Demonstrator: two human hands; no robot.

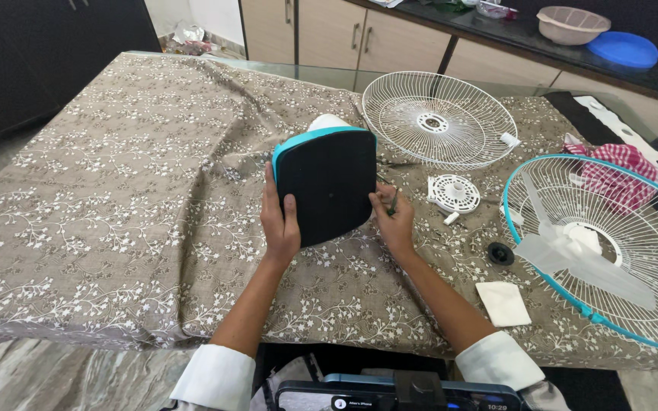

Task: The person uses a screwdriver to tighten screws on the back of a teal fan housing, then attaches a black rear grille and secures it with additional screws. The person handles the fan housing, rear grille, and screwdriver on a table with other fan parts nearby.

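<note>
Fingers of both hands grip fan base; white grille, bladed guard nearby.

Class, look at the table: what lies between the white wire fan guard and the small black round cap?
In the head view, a small white round fan part lies on the patterned cloth between the white wire guard and the black cap.

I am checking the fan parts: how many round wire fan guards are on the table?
2: the white round wire guard lies at the far side; the teal-rimmed round wire guard, blade inside, lies at the right edge, partly out of frame.
</note>
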